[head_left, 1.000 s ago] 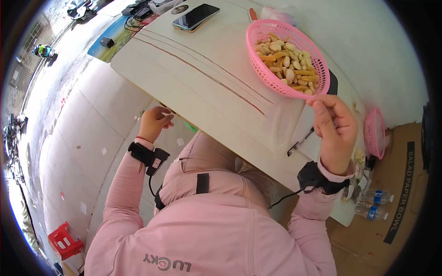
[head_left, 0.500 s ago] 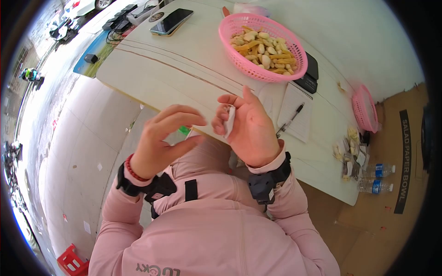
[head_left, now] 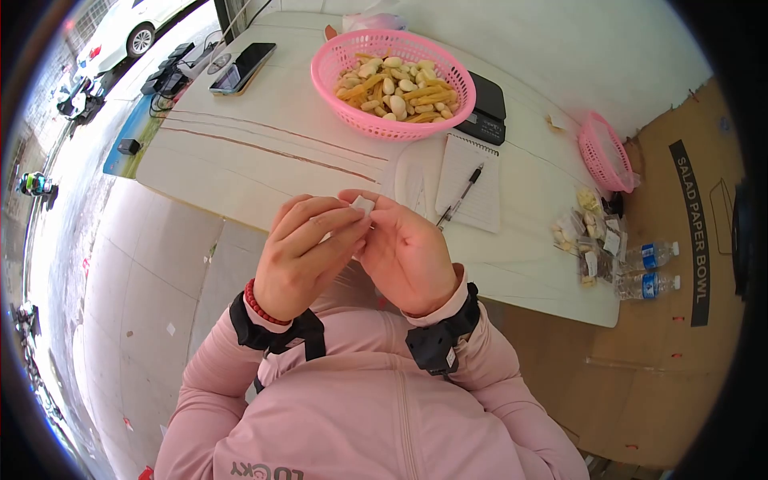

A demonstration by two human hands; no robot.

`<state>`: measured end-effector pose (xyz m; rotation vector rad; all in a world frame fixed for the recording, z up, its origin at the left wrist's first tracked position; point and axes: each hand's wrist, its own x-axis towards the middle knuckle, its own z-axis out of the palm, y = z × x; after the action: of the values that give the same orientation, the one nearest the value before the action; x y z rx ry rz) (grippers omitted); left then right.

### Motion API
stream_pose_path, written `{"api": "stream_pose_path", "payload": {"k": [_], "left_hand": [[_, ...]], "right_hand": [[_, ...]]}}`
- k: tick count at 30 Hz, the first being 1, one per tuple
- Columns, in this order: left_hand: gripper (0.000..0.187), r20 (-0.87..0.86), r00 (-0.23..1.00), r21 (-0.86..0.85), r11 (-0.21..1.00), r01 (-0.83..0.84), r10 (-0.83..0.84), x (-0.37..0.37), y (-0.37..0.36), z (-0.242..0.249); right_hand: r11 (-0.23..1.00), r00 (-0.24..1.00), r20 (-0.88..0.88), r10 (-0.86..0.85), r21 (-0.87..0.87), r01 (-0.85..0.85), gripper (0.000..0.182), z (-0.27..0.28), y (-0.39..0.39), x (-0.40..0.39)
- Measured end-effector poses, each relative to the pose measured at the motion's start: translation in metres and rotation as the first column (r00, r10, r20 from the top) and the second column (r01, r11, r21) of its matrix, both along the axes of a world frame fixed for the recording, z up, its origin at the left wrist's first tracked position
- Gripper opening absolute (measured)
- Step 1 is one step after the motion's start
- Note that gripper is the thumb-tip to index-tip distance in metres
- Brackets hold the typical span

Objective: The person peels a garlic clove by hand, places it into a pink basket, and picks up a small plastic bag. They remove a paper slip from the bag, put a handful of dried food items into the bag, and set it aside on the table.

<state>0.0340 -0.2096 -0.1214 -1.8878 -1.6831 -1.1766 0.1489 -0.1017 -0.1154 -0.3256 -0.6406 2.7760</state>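
A small white piece (head_left: 364,205), perhaps folded paper, is held between my two hands above the table's front edge. My left hand (head_left: 304,254) reaches over from the side, its fingers and thumb pinched together on the piece. My right hand (head_left: 410,252) is turned palm up under and beside it, fingers curled around the same piece. The fingers overlap, so most of the piece is hidden. Beyond the hands, on the white table (head_left: 264,172), stands a pink basket (head_left: 336,100) of pale peeled pieces and yellowish strips (head_left: 398,88).
A notepad (head_left: 480,200) with a pen (head_left: 462,192) lies right of the hands. Behind it sits a black scale (head_left: 484,112). Small packets (head_left: 590,240), two bottles (head_left: 650,286) and another pink basket (head_left: 602,152) are at the right. A phone (head_left: 244,68) lies at the far left.
My left hand has moved right to meet my right hand and now pinches the white piece, which the right fingers held alone before. The view has shifted, moving the table's contents leftward.
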Motion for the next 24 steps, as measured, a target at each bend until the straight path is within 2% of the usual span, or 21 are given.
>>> {"api": "stream_pose_path", "payload": {"k": [2, 9, 11, 17, 21, 23, 24], "left_hand": [[0.029, 0.017, 1.000, 0.020, 1.000, -0.007, 0.007, 0.000, 0.001, 0.000], [0.029, 0.109, 0.993, 0.005, 0.999, -0.036, 0.035, 0.001, 0.006, -0.002], [0.027, 0.137, 0.989, -0.047, 0.997, -0.055, 0.061, 0.002, 0.009, -0.003], [0.024, 0.188, 0.980, -0.146, 0.988, -0.042, 0.070, 0.002, 0.015, -0.001], [0.020, 0.244, 0.968, -0.145, 0.989, -0.021, 0.057, -0.001, 0.020, -0.009], [0.017, 0.489, 0.871, -0.072, 0.997, -0.021, 0.054, 0.001, 0.021, -0.013], [0.017, 0.490, 0.870, -0.073, 0.997, -0.019, 0.053, 0.002, 0.021, -0.013]], "right_hand": [[0.987, 0.999, 0.034, 0.036, 0.156, -0.041, 0.032, 0.002, 0.003, 0.002], [0.986, 0.995, 0.104, -0.006, 0.167, -0.012, 0.031, -0.005, 0.011, 0.003], [0.977, 0.991, 0.134, -0.016, 0.214, -0.014, 0.031, -0.010, 0.015, 0.005], [0.979, 0.986, 0.169, -0.009, 0.203, -0.026, 0.031, -0.005, 0.022, 0.008], [0.978, 0.992, 0.126, 0.025, 0.204, -0.050, 0.034, -0.012, 0.028, 0.011], [0.988, 0.995, 0.090, 0.044, 0.147, -0.057, 0.036, -0.011, 0.029, 0.013], [0.988, 0.995, 0.092, 0.042, 0.145, -0.055, 0.036, -0.010, 0.029, 0.014]]}}
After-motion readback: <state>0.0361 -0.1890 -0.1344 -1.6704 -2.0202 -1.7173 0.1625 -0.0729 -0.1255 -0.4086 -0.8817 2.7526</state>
